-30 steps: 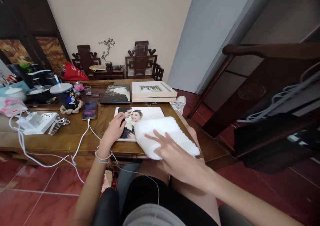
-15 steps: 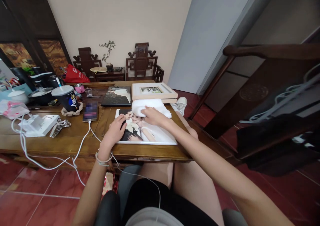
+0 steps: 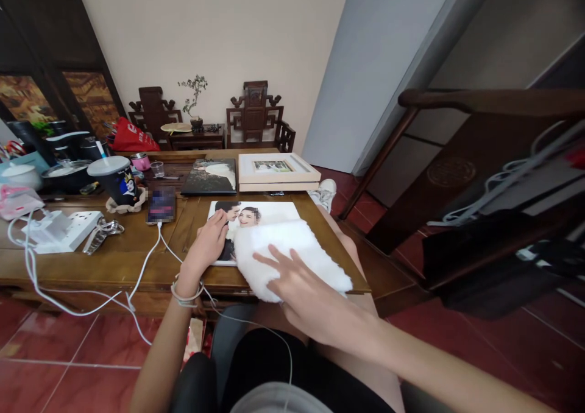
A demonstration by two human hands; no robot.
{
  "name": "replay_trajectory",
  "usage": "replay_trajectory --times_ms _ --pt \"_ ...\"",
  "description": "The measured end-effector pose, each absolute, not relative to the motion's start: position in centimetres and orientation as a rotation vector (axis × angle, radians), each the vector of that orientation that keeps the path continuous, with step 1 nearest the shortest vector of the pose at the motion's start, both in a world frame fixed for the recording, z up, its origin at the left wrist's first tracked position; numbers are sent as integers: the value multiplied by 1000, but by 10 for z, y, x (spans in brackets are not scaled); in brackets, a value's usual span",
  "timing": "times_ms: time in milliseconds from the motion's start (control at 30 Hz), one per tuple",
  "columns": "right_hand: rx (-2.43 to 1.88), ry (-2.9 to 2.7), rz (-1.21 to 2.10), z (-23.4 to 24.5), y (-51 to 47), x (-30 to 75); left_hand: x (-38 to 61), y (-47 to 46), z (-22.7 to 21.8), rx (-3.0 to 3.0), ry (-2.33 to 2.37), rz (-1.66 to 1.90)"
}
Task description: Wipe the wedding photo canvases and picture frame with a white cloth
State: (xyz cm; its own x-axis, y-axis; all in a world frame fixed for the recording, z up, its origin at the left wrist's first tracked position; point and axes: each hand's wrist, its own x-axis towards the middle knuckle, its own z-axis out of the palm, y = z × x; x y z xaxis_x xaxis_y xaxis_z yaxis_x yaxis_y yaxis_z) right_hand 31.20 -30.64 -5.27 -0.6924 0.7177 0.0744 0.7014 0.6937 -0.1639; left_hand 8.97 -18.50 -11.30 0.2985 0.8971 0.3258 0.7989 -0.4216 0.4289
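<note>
A large unframed wedding photo print [image 3: 260, 213] lies flat near the front edge of the wooden table [image 3: 114, 257]. A white fluffy cloth [image 3: 287, 251] covers its near half. My right hand [image 3: 297, 288] lies on the cloth's near edge with fingers spread flat. My left hand [image 3: 208, 245] rests on the print's left edge, fingers curled down onto it, pressing it to the table. A bracelet rings my left wrist.
Behind the print lie a dark photo [image 3: 211, 176] and stacked light frames [image 3: 274, 170]. To the left are a phone [image 3: 161, 206] on a white cable, a lidded cup [image 3: 114, 178], a power strip [image 3: 64, 230] and pots. A dark wooden chair [image 3: 479, 187] stands at right.
My right hand pushed the cloth to the print's far end half a second ago, then drew it back over the near half. My left hand stayed on the print's left edge.
</note>
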Motion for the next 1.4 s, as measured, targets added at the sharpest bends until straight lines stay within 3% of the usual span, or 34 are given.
replay_trajectory --times_ms 467,867,1167,1400 --pt "-1545 -2648 50 -44 -164 265 85 -181 -113 2360 1567 796" --pt "-1168 -2753 200 -61 -296 317 91 -186 -109 2337 1595 775" --pt "-1549 -2608 116 -58 -242 342 92 -185 -111 2340 1600 787" --pt "-1352 -2740 117 -48 -225 275 92 -186 -94 2124 1498 1081"
